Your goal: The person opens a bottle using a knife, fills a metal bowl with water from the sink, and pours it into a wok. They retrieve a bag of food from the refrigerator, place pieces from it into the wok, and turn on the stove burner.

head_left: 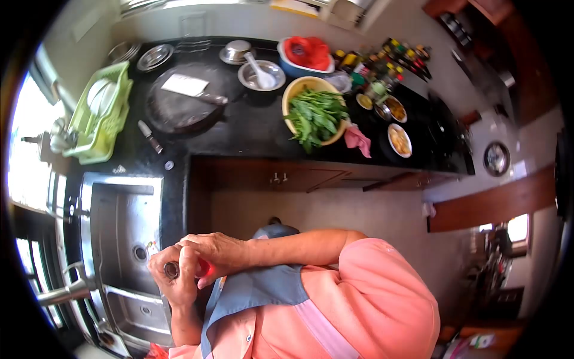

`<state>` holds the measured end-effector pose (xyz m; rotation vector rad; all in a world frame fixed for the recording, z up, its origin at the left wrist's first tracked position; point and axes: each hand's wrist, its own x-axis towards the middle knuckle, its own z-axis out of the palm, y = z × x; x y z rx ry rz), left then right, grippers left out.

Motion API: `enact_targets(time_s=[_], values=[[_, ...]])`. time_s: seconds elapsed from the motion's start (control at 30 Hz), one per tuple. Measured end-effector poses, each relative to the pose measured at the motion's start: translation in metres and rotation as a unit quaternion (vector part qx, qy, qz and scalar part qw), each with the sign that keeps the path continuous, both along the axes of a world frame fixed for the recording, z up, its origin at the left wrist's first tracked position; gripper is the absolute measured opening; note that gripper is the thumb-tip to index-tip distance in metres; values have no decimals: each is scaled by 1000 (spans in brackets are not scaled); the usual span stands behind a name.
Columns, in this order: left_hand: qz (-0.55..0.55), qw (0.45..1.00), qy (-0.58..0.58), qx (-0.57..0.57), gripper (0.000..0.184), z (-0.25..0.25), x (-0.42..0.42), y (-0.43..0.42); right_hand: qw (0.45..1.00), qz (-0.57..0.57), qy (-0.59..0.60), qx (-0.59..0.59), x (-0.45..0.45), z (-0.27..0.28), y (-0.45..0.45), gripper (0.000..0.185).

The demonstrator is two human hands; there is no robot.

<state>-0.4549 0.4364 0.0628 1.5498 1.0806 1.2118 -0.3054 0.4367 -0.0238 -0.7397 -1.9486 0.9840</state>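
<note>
My left hand (172, 278) is closed around what looks like the neck of a small bottle (171, 270); its dark round end pokes out between the fingers. My right hand (218, 252) curls over the same spot, touching my left hand. Something glossy red (205, 268) shows under its fingers; whether it belongs to the bottle I cannot tell. Both hands are in front of my apron, at the right rim of the steel sink (162, 209). Much of what they hold is hidden.
On the black counter are a cleaver (185, 85) on a round board (164, 113), a small knife (150, 137), a green dish rack (122, 113), and a yellow basin (292, 96) of leafy greens (317, 113). Several bottles (382, 63) and bowls of food (399, 141) stand rightward. A faucet (66, 292) juts over the sink.
</note>
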Motion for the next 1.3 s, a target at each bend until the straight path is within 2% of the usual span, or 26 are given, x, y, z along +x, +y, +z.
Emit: enact_targets(time_s=[0.07, 0.17, 0.23, 0.33, 0.4, 0.43, 0.47, 0.53, 0.6, 0.73, 0.8, 1.03, 1.13, 1.2, 1.27, 1.3], values=[[-46, 997, 47, 48, 35, -4, 31, -2, 999, -49, 1, -10, 32, 3, -17, 64], [-105, 994, 11, 12, 35, 12, 101, -17, 989, -143, 34, 0, 90, 14, -47, 54], [-143, 989, 2, -41, 35, 27, 151, -31, 984, -173, 29, -11, 136, 24, -69, 55], [-210, 975, -36, -69, 36, 42, 229, -50, 977, -211, 22, -28, 212, 41, -104, 56], [-264, 963, -8, -57, 38, 50, 276, -57, 968, -251, 9, -27, 262, 53, -127, 58], [-305, 949, -45, -62, 41, 54, 302, -61, 960, -278, -2, -19, 285, 59, -136, 59], [-345, 929, -92, -95, 89, 55, 326, -70, 953, -304, -14, -11, 307, 62, -145, 60], [-323, 943, -78, 8, 129, 50, 367, -76, 932, -362, -30, -11, 345, 58, -161, 65], [-294, 953, -68, -7, 137, 35, 389, -75, 911, -411, -46, -11, 382, 60, -178, 66], [-250, 960, -76, -97, 106, 4, 412, -71, 865, -497, -64, -15, 455, 53, -209, 62], [-230, 966, -53, -103, 80, -12, 417, -65, 835, -543, -85, -33, 485, 46, -219, 60], [-217, 960, -61, -165, 60, -46, 451, -45, 758, -644, -80, -66, 571, 34, -212, 55], [-235, 951, -57, -194, 51, -65, 462, -23, 759, -648, -54, -33, 605, 22, -185, 55], [-227, 947, -63, -219, 37, -79, 471, -12, 755, -652, -61, -21, 622, 18, -162, 55], [-212, 943, -41, -252, 33, -84, 478, -1, 769, -633, -72, -52, 644, 4, -137, 69], [-204, 942, -40, -263, 31, -79, 484, 1, 780, -621, -53, -54, 653, 4, -122, 56]])
